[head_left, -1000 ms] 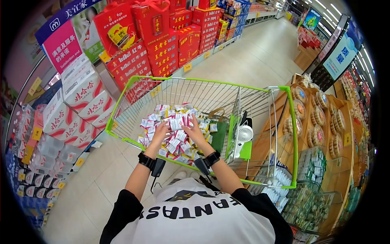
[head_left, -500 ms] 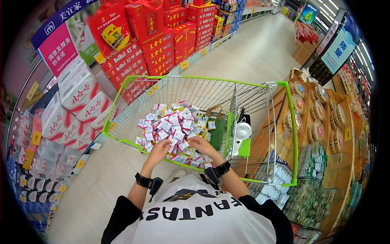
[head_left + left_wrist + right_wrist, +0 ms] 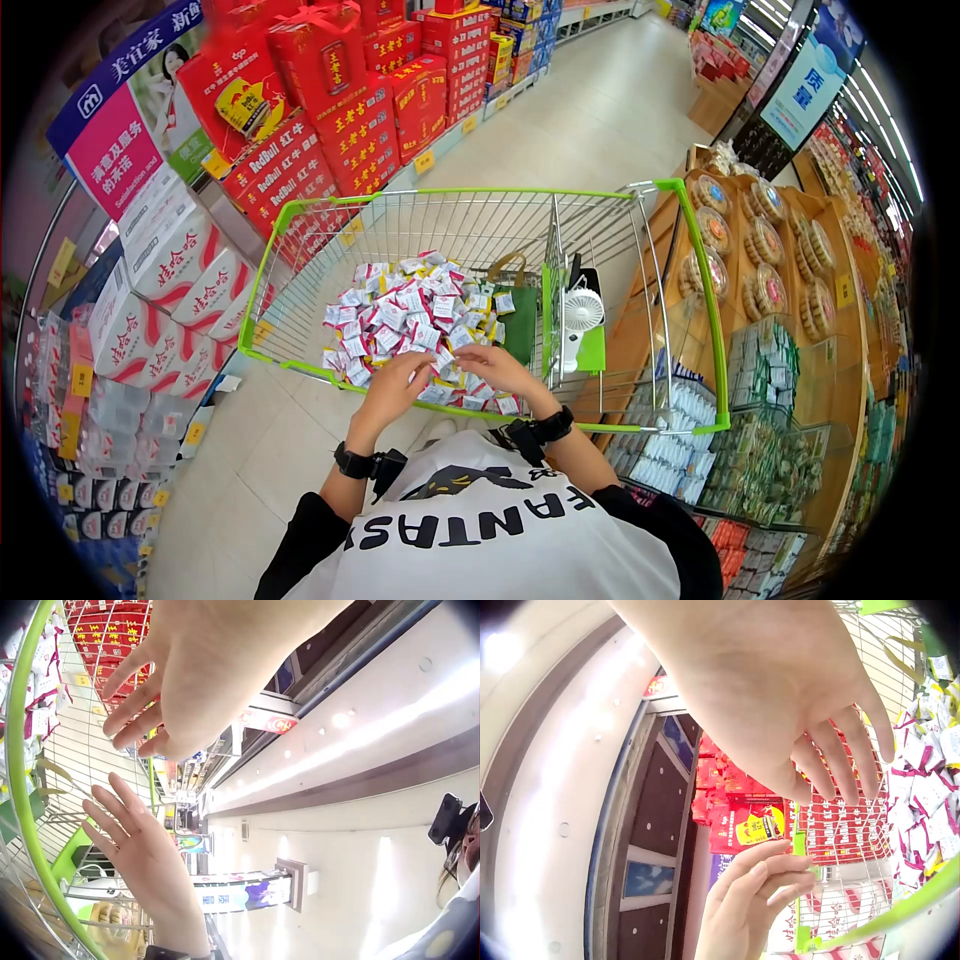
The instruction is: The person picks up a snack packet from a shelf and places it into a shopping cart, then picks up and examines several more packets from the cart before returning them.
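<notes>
White of shirt [image 3: 470, 572], poises left hand [image 3: 392, 387] and right hand [image 3: 496, 370], both relaxed, slightly bent, gripping nothing, over heaped packets [image 3: 400, 305] seemingly penned in the cart [image 3: 676, 186] against spilling.

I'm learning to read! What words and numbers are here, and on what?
"FANTAS": white shirt
"RedBull 红牛": red boxes
"王老吉": other red boxes
"娃哈哈": white boxes
"美宜家": blue banner
"满意及服务的承诺": pink sign
"Satisfaction and": pink sign
"质量": light-blue sign
Packets, price tags: too small or blurred; no readable numbers.
</notes>
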A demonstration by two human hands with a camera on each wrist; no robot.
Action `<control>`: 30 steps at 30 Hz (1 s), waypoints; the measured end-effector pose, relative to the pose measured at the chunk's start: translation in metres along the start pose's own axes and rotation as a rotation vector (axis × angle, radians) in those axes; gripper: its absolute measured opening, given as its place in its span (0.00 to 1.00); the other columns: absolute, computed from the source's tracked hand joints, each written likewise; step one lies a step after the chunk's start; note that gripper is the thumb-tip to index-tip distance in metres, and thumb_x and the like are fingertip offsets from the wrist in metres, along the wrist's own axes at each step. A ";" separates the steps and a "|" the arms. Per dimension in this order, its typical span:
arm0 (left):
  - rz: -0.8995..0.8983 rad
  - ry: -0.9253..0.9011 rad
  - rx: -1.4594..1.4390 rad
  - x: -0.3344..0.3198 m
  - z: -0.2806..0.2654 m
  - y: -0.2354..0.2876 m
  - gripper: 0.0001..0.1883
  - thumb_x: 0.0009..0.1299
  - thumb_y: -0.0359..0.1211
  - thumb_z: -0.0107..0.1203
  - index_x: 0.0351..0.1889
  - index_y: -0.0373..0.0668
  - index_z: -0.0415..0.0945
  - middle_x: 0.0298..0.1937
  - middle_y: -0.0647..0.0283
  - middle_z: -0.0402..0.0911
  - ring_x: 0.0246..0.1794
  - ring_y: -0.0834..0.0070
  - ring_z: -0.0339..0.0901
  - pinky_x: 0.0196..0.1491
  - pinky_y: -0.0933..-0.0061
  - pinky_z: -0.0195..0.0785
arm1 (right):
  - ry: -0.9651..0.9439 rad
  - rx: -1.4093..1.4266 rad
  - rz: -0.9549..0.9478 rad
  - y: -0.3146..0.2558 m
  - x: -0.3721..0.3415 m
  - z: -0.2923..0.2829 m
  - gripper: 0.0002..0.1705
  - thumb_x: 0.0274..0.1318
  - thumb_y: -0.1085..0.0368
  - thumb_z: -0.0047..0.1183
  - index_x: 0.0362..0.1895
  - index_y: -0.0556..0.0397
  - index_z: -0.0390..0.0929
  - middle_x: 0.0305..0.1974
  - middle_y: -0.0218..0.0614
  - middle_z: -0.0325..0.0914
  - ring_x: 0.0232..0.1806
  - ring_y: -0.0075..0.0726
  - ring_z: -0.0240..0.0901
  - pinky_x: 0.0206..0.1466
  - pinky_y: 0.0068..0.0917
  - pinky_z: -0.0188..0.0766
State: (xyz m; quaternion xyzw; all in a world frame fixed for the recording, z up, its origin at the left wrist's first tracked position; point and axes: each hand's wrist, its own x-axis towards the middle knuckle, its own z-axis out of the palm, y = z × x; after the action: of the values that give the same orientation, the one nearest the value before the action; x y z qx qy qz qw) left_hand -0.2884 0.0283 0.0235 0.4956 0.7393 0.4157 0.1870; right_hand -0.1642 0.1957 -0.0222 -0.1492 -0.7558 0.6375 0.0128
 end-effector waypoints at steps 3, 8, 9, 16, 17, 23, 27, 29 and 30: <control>0.053 -0.015 0.009 0.003 -0.001 0.005 0.09 0.58 0.29 0.47 0.36 0.39 0.72 0.32 0.58 0.74 0.32 0.64 0.72 0.35 0.70 0.64 | 0.013 0.007 -0.017 -0.008 -0.008 0.000 0.17 0.52 0.64 0.45 0.45 0.59 0.67 0.37 0.35 0.73 0.38 0.23 0.68 0.41 0.20 0.64; 0.113 -0.031 -0.007 0.006 -0.002 0.008 0.07 0.58 0.29 0.47 0.33 0.38 0.72 0.30 0.57 0.74 0.28 0.64 0.71 0.33 0.69 0.63 | 0.066 0.073 0.007 -0.028 -0.025 0.000 0.17 0.52 0.66 0.45 0.46 0.59 0.67 0.39 0.35 0.72 0.39 0.23 0.68 0.42 0.18 0.64; 0.118 -0.040 -0.009 0.007 -0.001 0.006 0.07 0.58 0.29 0.47 0.33 0.38 0.72 0.30 0.57 0.74 0.28 0.64 0.71 0.33 0.69 0.63 | 0.083 0.092 0.024 -0.032 -0.027 0.000 0.17 0.52 0.66 0.45 0.46 0.59 0.67 0.39 0.35 0.72 0.40 0.23 0.68 0.42 0.19 0.64; 0.128 -0.237 0.011 0.007 -0.001 -0.003 0.07 0.58 0.27 0.48 0.34 0.38 0.72 0.33 0.59 0.75 0.33 0.66 0.72 0.36 0.71 0.63 | 0.184 0.007 -0.085 -0.036 -0.045 0.008 0.16 0.52 0.65 0.45 0.46 0.56 0.69 0.37 0.35 0.74 0.38 0.24 0.69 0.41 0.22 0.65; 0.156 -0.251 -0.026 0.008 0.001 -0.004 0.07 0.58 0.27 0.48 0.34 0.38 0.72 0.33 0.59 0.75 0.32 0.66 0.72 0.36 0.71 0.63 | 0.162 0.017 -0.045 -0.042 -0.050 0.010 0.16 0.52 0.65 0.45 0.46 0.55 0.69 0.37 0.35 0.74 0.38 0.24 0.69 0.42 0.22 0.65; 0.211 -0.404 -0.262 0.011 0.025 -0.017 0.07 0.58 0.29 0.48 0.32 0.38 0.72 0.31 0.57 0.74 0.32 0.63 0.71 0.35 0.70 0.63 | 0.200 -0.022 -0.047 -0.034 -0.071 0.022 0.16 0.52 0.66 0.44 0.47 0.54 0.68 0.38 0.36 0.73 0.40 0.27 0.68 0.44 0.22 0.63; 0.331 -0.514 -0.249 0.020 0.044 -0.019 0.07 0.58 0.31 0.47 0.31 0.37 0.72 0.30 0.57 0.74 0.31 0.64 0.71 0.34 0.71 0.64 | 0.243 0.032 0.007 -0.038 -0.090 0.031 0.18 0.52 0.67 0.43 0.49 0.55 0.67 0.41 0.37 0.72 0.43 0.29 0.67 0.47 0.23 0.62; 0.361 -0.583 -0.246 0.026 0.049 -0.014 0.08 0.58 0.31 0.47 0.31 0.37 0.71 0.31 0.58 0.74 0.30 0.63 0.71 0.33 0.71 0.64 | 0.304 0.049 0.013 -0.034 -0.101 0.035 0.19 0.50 0.68 0.43 0.50 0.55 0.65 0.43 0.37 0.71 0.43 0.28 0.67 0.48 0.24 0.62; 0.354 -0.614 -0.242 0.027 0.052 -0.012 0.07 0.58 0.31 0.46 0.31 0.37 0.71 0.31 0.58 0.73 0.30 0.63 0.71 0.32 0.71 0.64 | 0.323 0.062 0.030 -0.034 -0.106 0.037 0.20 0.50 0.68 0.43 0.50 0.55 0.65 0.43 0.36 0.71 0.43 0.28 0.67 0.48 0.24 0.62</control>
State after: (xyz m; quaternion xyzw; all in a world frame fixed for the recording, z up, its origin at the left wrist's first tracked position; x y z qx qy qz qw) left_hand -0.2715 0.0731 -0.0127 0.6916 0.4972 0.3581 0.3824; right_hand -0.0782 0.1297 0.0219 -0.2604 -0.7214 0.6285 0.1293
